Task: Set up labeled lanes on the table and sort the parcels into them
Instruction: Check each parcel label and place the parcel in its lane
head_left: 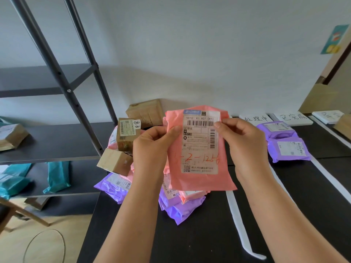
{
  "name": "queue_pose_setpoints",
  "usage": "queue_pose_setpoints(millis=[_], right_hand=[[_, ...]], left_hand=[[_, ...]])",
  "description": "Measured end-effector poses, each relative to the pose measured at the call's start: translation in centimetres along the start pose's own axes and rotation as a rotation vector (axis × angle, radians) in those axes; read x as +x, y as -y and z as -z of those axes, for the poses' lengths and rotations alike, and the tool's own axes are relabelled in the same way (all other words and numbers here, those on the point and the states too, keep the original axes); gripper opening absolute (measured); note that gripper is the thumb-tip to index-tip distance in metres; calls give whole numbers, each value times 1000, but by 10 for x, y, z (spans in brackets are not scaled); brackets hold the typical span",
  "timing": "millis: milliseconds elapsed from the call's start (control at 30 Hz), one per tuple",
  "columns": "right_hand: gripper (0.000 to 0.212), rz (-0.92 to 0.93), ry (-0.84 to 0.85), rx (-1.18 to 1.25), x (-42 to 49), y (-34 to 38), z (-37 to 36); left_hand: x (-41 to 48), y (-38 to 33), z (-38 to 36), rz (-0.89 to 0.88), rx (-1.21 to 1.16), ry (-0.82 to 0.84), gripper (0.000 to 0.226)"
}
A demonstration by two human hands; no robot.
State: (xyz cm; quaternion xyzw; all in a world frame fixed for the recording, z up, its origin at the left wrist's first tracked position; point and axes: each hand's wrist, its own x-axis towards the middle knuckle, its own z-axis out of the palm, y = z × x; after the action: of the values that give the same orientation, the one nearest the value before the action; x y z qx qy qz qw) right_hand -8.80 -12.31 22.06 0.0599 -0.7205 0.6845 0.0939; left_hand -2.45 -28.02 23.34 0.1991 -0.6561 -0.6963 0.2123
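I hold a pink mailer bag (199, 179) upright in front of me, its white shipping label with red handwriting facing me. My left hand (152, 147) pinches its left edge and my right hand (241, 141) pinches the label's upper right. Below and behind it lies a pile of purple and pink parcels (182, 205) and small cardboard boxes (127, 133) on the black table (209, 234). White tape strips (239, 224) divide the table into lanes. Handwritten lane label cards (255, 119) (293, 117) lie along the far edge. Two purple parcels (288, 149) rest in the middle lane.
A dark metal shelf rack (57, 141) stands at the left, with teal bags (57, 177) and a brown parcel (11, 136) on its shelves. A third label card (327, 116) and a cardboard box corner (343, 124) sit at the far right. A cable (45, 243) loops on the wooden floor.
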Motion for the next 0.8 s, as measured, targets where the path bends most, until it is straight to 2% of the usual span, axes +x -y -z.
queue_pose_setpoints(millis=[200,467,600,800], right_hand=[[9,-22,16,104,-6,28,8],[6,-46,63,206,-12,49,14],[6,-26,36,194,-16,54,13],[7,18,-108,126,-9,58,21]], left_hand=[[-3,-16,7,15,-139,53,31],[-4,-26,14,8,-249,181,26],[-6,-29,16,-38,-162,198,39],[-8,-26,19,-125,12,241,35]])
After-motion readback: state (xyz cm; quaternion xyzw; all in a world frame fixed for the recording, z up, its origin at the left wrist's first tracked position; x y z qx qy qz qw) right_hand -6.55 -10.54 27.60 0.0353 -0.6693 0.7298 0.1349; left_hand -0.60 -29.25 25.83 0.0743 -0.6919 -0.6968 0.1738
